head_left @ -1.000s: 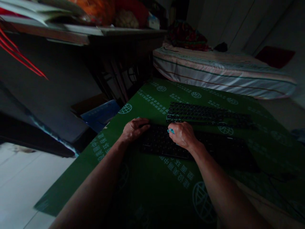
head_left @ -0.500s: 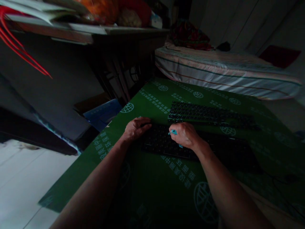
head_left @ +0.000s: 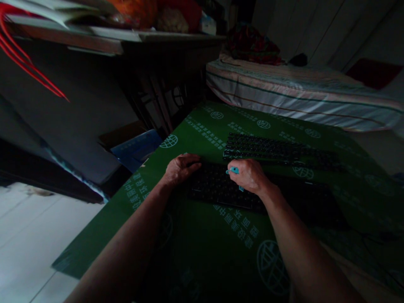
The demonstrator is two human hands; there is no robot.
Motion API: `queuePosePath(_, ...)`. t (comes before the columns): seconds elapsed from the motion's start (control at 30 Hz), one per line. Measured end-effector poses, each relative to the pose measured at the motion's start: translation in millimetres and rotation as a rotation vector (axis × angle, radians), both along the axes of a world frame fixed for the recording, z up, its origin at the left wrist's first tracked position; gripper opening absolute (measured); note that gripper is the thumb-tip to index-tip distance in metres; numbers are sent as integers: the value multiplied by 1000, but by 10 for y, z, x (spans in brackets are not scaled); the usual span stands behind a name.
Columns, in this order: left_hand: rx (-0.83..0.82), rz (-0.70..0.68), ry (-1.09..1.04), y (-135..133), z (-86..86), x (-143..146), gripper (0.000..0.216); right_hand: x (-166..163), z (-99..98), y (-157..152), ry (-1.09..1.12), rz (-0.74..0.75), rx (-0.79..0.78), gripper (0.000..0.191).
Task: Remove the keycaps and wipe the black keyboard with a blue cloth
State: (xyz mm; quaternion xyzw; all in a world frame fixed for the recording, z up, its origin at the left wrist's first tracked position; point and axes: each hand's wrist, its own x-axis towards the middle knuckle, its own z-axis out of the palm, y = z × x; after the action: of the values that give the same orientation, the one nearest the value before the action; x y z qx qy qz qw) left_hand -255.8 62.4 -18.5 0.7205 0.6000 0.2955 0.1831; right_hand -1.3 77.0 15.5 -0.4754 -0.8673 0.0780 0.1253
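Note:
A black keyboard base (head_left: 227, 193), its keycaps apparently off, lies across the green board. At its left end my left hand (head_left: 182, 169) is closed over the edge, fingers along the far left corner. My right hand (head_left: 248, 174) is closed in a fist around a small turquoise tool (head_left: 234, 170) over the left-middle part of the base. One bit of the tool shows above the fist and another below it; its kind is hidden. Just behind the base, black keycaps (head_left: 271, 147) lie in rows on the board.
The green board (head_left: 202, 126) has white globe prints and lettering. A cluttered table (head_left: 176, 37) stands at back left, with red cords (head_left: 34, 69) hanging down. Behind is a bed (head_left: 293, 94) with striped bedding. A blue folder-like item (head_left: 137, 147) sits beside the board.
My right hand has shifted slightly right and up with the turquoise tool. My left hand stays at the keyboard's left end. The view has moved a little.

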Motion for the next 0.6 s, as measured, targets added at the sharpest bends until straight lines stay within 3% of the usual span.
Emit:
queuePosePath(0.27,8,-2,-21,5,8,-6,56,-126,17,-72,-136,43,64,19)
queuePosePath(0.6,-34,26,-30,-14,53,-4,58,-53,93,-41,-139,-18,-25,19)
